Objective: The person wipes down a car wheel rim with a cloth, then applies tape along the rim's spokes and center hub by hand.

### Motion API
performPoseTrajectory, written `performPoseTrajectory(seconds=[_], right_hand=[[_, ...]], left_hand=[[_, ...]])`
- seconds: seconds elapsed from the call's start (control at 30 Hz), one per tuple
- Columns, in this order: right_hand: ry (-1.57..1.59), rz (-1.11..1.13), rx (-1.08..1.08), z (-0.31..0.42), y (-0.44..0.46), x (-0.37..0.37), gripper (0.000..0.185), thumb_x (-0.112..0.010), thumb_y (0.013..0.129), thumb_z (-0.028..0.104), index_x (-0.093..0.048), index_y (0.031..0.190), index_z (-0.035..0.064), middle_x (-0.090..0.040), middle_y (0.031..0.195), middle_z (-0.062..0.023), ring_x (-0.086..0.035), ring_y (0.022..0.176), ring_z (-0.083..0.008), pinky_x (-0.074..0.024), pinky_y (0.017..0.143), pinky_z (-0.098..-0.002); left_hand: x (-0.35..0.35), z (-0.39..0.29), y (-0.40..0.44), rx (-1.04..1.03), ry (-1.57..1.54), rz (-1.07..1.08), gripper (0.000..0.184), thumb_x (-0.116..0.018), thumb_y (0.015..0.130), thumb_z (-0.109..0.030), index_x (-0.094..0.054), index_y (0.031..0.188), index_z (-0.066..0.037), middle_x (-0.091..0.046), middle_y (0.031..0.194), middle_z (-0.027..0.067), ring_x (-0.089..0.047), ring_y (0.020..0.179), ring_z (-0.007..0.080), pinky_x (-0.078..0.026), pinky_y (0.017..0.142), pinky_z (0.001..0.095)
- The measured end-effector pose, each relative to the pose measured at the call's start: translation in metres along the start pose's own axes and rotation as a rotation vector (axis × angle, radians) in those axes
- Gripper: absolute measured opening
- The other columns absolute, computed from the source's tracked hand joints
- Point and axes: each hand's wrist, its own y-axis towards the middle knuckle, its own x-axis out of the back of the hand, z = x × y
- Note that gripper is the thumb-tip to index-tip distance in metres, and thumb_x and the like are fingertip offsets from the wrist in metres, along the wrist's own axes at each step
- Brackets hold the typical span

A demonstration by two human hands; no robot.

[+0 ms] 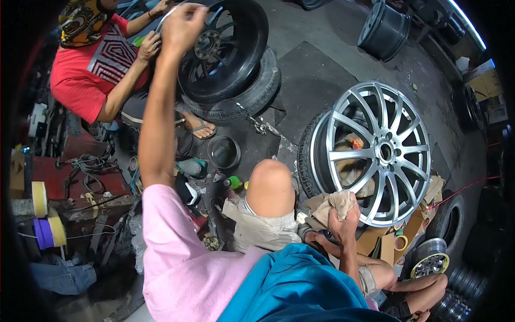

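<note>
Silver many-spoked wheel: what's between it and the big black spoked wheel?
Dark floor matting, edged by one black tyre and another black tyre, in the head view.

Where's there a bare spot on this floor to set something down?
The dark mat between the stacked tire and the silver wheel looks free, as does the floor between mat and dark rim. It's crowded at far left, with cables and tape rolls, and below the silver wheel, around the cardboard.

One big silver wheel (381, 152), one bowl (224, 152)
</note>
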Motion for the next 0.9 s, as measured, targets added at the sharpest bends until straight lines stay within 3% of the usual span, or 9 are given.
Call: performPoseTrajectory(seconds=[0.07, 0.13, 0.2, 0.37, 0.53, 0.57, 0.8, 0.9], right_hand=[[0.009, 0.003, -0.002, 0.004, 0.003, 0.003, 0.029, -0.065, 0.074, -0.005, -0.068, 0.103, -0.0030, -0.066, 0.101, -0.0221, -0.066, 0.091, -0.0417, -0.0533, 0.085, -0.0461], [0.038, -0.018, 0.055, 0.002, 0.006, 0.005, 0.026, -0.064, 0.074, -0.005, -0.069, 0.099, -0.0027, -0.065, 0.097, -0.0206, -0.064, 0.087, -0.0392, -0.0528, 0.079, -0.0431], [0.098, -0.057, 0.042, 0.015, 0.014, 0.008, 0.021, -0.063, 0.074, -0.005, -0.068, 0.094, -0.0026, -0.063, 0.092, -0.0184, -0.062, 0.081, -0.0365, -0.0514, 0.074, -0.0406], [0.088, -0.132, -0.012, 0.002, 0.008, 0.007, 0.015, -0.063, 0.078, -0.001, -0.069, 0.092, -0.0023, -0.066, 0.092, -0.0166, -0.063, 0.084, -0.0345, -0.0510, 0.082, -0.0415], [0.082, -0.171, -0.051, -0.012, -0.002, 0.000, 0.035, -0.067, 0.079, 0.006, -0.067, 0.112, -0.0058, -0.068, 0.101, -0.0156, -0.065, 0.088, -0.0307, -0.0507, 0.089, -0.0379], [0.072, -0.210, -0.064, -0.014, 0.001, -0.004, 0.026, -0.072, 0.072, 0.009, -0.067, 0.095, -0.0023, -0.064, 0.094, -0.0172, -0.064, 0.083, -0.0344, -0.0514, 0.077, -0.0393], [0.028, -0.175, -0.073, -0.016, 0.001, -0.001, 0.026, -0.070, 0.070, 0.010, -0.067, 0.093, -0.0006, -0.064, 0.093, -0.0173, -0.064, 0.079, -0.0355, -0.0515, 0.074, -0.0393], [-0.056, -0.157, -0.054, -0.012, 0.003, 0.003, 0.028, -0.069, 0.066, 0.011, -0.066, 0.092, -0.0002, -0.063, 0.093, -0.0175, -0.063, 0.077, -0.0362, -0.0516, 0.071, -0.0397]], left_hand=[[0.006, 0.085, 0.036, -0.013, 0.233, -0.045, 0.036, -0.069, 0.096, -0.036, -0.078, 0.117, -0.009, -0.077, 0.113, 0.0156, -0.075, 0.105, 0.0293, -0.057, 0.092, 0.0376], [0.019, 0.135, 0.055, 0.205, 0.339, 0.149, 0.041, -0.065, 0.096, -0.040, -0.076, 0.121, -0.009, -0.075, 0.120, 0.0181, -0.072, 0.115, 0.0342, -0.054, 0.099, 0.0422], [0.022, 0.171, 0.060, 0.270, 0.442, 0.177, 0.044, -0.065, 0.096, -0.041, -0.075, 0.125, -0.009, -0.074, 0.122, 0.0185, -0.070, 0.117, 0.0345, -0.053, 0.101, 0.0428], [0.013, 0.213, 0.055, 0.461, 0.544, 0.394, 0.057, -0.064, 0.097, -0.043, -0.063, 0.142, -0.007, -0.069, 0.133, 0.0215, -0.064, 0.127, 0.0381, -0.049, 0.107, 0.0463], [-0.013, 0.251, 0.065, 0.349, 0.605, 0.399, 0.056, -0.061, 0.099, -0.041, -0.063, 0.141, -0.005, -0.064, 0.137, 0.0272, -0.060, 0.131, 0.0424, -0.047, 0.109, 0.0486], [-0.019, 0.258, 0.070, 0.340, 0.587, 0.404, 0.056, -0.061, 0.099, -0.041, -0.062, 0.141, -0.004, -0.064, 0.137, 0.0275, -0.059, 0.132, 0.0428, -0.047, 0.110, 0.0487], [-0.043, 0.267, 0.090, 0.326, 0.577, 0.421, 0.057, -0.054, 0.101, -0.041, -0.057, 0.147, -0.008, -0.062, 0.139, 0.0280, -0.058, 0.132, 0.0436, -0.045, 0.111, 0.0497], [-0.055, 0.300, 0.094, 0.265, 0.487, 0.438, 0.055, -0.050, 0.103, -0.040, -0.059, 0.144, -0.004, -0.064, 0.134, 0.0322, -0.059, 0.130, 0.0458, -0.045, 0.111, 0.0476]])
